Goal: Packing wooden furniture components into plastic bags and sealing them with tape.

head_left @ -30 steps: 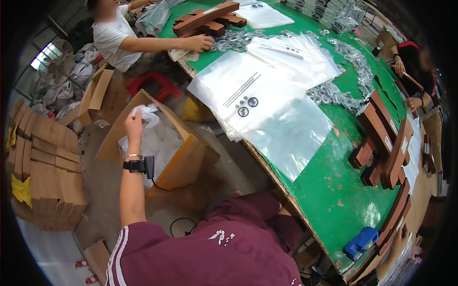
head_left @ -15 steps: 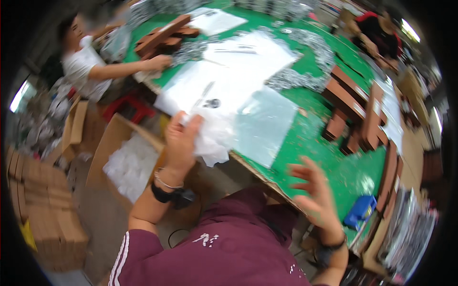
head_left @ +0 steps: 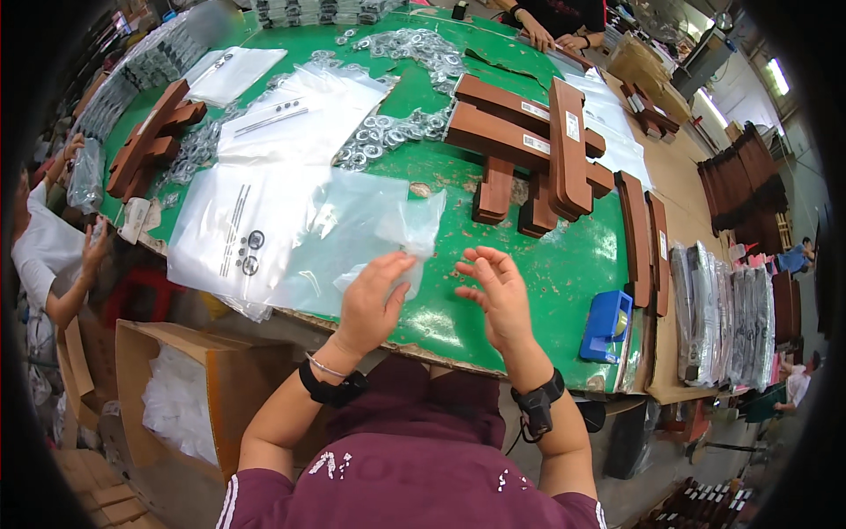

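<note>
My left hand (head_left: 374,298) hovers over the front edge of the green table, fingers curved and thumb apart from them. A thin clear plastic bag (head_left: 423,219) lies crinkled just behind its fingertips, which seem to touch it. My right hand (head_left: 498,295) is raised to the right of it, fingers spread and nothing between them. Flat clear bags (head_left: 330,216) and a stack of printed white plastic bags (head_left: 207,229) lie to the left. Beyond my right hand, reddish-brown wooden pieces (head_left: 502,132) with white labels are piled crosswise.
A blue tape dispenser (head_left: 604,326) stands at the table's right edge. Ring-shaped metal parts (head_left: 388,137) in clear packs lie farther back. A cardboard box (head_left: 220,397) with white plastic sits below left. Co-workers' hands show at the far side (head_left: 538,31) and left (head_left: 95,251).
My view has turned right. The left hand, which held crumpled white plastic by the table's left edge, now sits beside the clear bag. My right hand has come closer to it.
</note>
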`<state>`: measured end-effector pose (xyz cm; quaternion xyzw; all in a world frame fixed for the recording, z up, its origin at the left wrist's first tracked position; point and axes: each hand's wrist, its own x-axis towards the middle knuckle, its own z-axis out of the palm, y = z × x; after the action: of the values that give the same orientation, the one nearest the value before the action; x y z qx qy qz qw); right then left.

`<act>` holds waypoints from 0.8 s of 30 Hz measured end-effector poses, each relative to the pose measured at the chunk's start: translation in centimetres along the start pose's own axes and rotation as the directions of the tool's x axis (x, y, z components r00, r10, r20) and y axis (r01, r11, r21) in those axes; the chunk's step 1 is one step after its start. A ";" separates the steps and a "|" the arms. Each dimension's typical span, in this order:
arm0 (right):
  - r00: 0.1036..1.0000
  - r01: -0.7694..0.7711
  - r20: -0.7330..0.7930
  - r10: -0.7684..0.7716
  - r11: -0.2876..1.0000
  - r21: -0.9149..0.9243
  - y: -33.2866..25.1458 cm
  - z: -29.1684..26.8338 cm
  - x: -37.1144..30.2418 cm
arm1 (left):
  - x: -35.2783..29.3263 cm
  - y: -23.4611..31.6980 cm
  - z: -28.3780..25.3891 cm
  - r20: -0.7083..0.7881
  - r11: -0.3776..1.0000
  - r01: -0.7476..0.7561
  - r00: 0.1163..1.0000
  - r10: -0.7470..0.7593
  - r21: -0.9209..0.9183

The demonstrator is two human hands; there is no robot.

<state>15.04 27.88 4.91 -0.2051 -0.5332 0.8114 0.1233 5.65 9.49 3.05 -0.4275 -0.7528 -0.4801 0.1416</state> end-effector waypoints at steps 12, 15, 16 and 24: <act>0.976 0.211 -0.064 -0.209 0.977 0.034 1.4 -1.4 2.3 | 1.0 0.8 -0.3 0.024 0.990 0.130 0.991 -0.129 -0.060; 0.950 0.256 -0.159 -0.270 0.961 -0.103 0.4 -2.2 2.1 | 0.5 0.2 0.1 -0.021 0.987 -0.055 0.998 0.059 0.149; 0.942 0.261 -0.189 -0.277 0.959 -0.106 0.7 -2.7 2.3 | 0.1 0.2 0.3 0.058 0.985 -0.079 0.996 0.071 0.156; 0.812 0.274 -0.188 -0.552 0.646 -0.712 0.4 -6.8 1.1 | -1.4 -0.3 1.1 0.422 0.995 -0.096 0.901 0.101 -0.032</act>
<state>17.30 33.73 1.93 -0.2614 -0.7793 0.4622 0.3328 6.44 9.67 1.48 -0.5596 -0.7405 -0.3721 -0.0033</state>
